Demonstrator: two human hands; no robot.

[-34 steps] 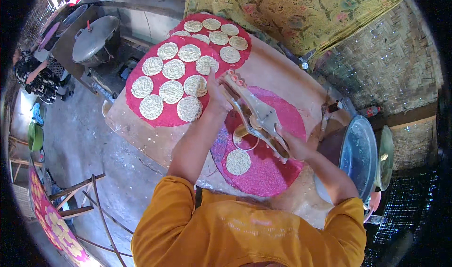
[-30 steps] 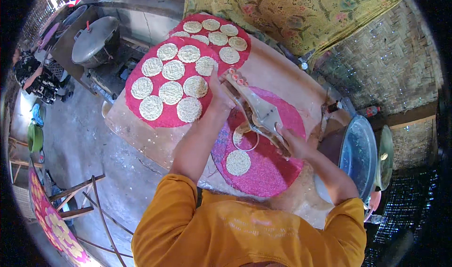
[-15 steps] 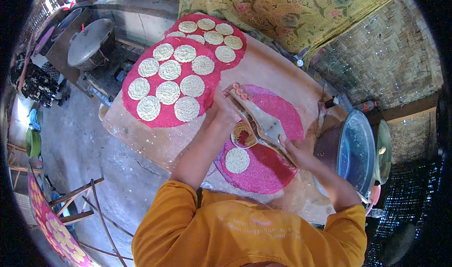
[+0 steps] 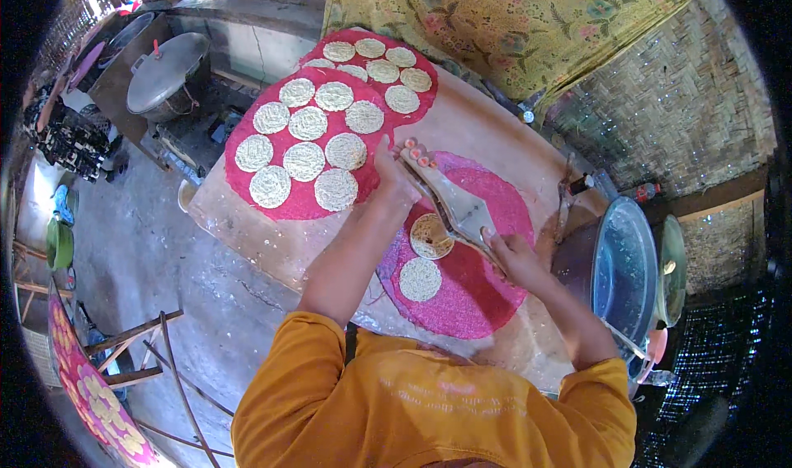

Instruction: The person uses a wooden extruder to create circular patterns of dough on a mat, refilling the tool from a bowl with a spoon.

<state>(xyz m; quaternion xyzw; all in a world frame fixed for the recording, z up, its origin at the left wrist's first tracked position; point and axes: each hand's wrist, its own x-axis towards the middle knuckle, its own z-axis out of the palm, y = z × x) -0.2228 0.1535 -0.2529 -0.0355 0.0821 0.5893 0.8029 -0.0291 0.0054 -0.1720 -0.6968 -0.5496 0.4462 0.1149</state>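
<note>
Both hands grip a flat, pale board-like tool (image 4: 464, 210) with a dark long edge, tilted over a pink cloth (image 4: 470, 303). My left hand (image 4: 396, 177) is closed round its upper left end, fingertips curled over the top. At the lower right end my right hand (image 4: 513, 257) is closed on it, thumb on the pale face. Under the tool's edge lies a round, ring-edged piece (image 4: 431, 238), tan inside and partly covered. Nearer me on the same cloth is a whitish grainy disc (image 4: 420, 279).
Several similar discs lie on another pink cloth (image 4: 239, 183) at the left of the table (image 4: 247, 237). A large blue-rimmed tub (image 4: 596, 262) stands at the right, near a dark bottle (image 4: 581, 182). A lidded pot (image 4: 169, 72) is at far left, a wooden frame (image 4: 136, 336) below.
The tool has tilted and shifted slightly over the ring-edged piece, whose inside shows more tan and less pink. Both hands keep their hold; the whole view has shifted a little.
</note>
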